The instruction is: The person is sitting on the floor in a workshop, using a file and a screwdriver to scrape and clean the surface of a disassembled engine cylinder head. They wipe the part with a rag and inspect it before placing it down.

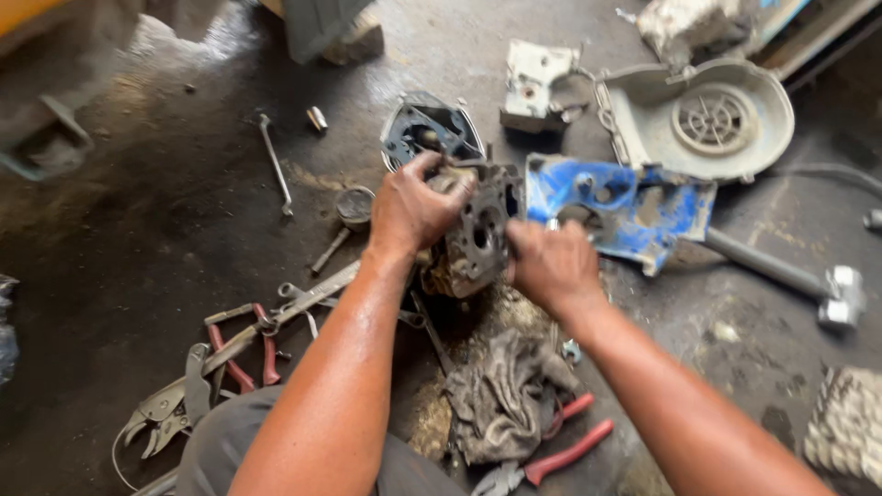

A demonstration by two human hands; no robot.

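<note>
Gripping engine block between left hand, right hand.

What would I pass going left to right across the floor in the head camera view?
Locking pliers → thin wrench → left hand → engine block → right hand → blue housing → grey fan cover → hammer.

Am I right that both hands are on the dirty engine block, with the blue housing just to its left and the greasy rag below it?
Not quite. The head view shows the blue housing to the right of the engine block, not the left. The rest holds: the left hand and right hand grip the block, and the greasy rag lies below it.
</note>
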